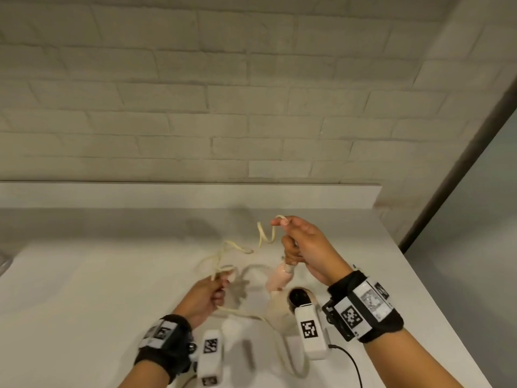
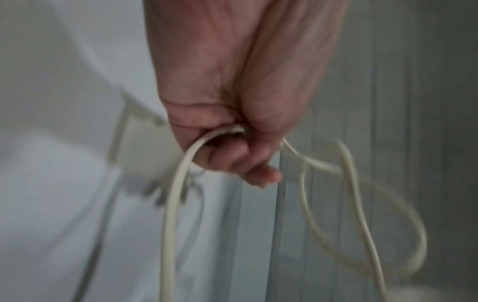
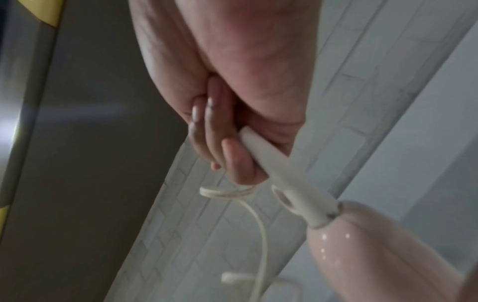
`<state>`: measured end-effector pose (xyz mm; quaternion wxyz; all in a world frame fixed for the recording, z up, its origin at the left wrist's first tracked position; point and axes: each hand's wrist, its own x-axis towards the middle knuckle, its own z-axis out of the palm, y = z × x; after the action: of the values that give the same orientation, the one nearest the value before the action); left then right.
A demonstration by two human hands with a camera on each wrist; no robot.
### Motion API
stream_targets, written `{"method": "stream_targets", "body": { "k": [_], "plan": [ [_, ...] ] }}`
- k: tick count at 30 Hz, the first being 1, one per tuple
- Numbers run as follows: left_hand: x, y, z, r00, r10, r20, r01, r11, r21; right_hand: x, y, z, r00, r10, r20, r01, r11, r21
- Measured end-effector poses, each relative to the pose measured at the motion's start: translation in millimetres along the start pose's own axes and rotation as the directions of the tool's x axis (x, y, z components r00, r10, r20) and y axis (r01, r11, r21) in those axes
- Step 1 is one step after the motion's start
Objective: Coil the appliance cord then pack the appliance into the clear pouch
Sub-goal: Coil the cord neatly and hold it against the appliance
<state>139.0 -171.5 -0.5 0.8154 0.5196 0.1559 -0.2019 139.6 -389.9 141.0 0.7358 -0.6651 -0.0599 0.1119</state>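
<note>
Both hands (image 1: 302, 245) grip cord (image 1: 237, 247)

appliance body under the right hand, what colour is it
Glossy pale pink appliance body, with a white neck; the right wrist view shows it best.

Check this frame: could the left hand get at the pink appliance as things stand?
Probably not at once. The left hand grips loops of the cord, so it isn't free. The appliance hangs close by from the right hand, with nothing between them, so only the cord stands in the way.

Indoor room: brick wall (image 1: 173, 88), white counter (image 1: 84, 275)
</note>
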Motion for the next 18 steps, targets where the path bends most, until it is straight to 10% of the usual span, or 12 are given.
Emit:
{"method": "stream_targets", "body": {
  "k": [7, 10, 13, 18],
  "plan": [
    [-22.2, 63.5, -124.2, 0.94, 0.203, -0.275, -0.214, 0.977, -0.01, -4.7, -5.3, -52.7, 0.981, -0.058, -0.186, 0.08, 0.991, 0.109],
    [-34.6, 78.1, -164.7, 0.719, 0.336, -0.608, -0.179, 0.936, 0.304, -1.8, -2.9, -64.7, 0.957, -0.064, -0.282, 0.104, 0.986, 0.133],
    [-38.7, 79.5, -197.1, 0.543, 0.328, -0.774, 0.111, 0.885, 0.453, 2.0, 1.4, -68.3, 0.944, -0.064, -0.324, 0.12, 0.98, 0.157],
    [-23.9, 89.7, -167.6, 0.644, 0.477, -0.598, 0.162, 0.679, 0.716, 4.9, 9.4, -57.3, 0.957, -0.044, -0.287, 0.086, 0.987, 0.136]
  ]
}}
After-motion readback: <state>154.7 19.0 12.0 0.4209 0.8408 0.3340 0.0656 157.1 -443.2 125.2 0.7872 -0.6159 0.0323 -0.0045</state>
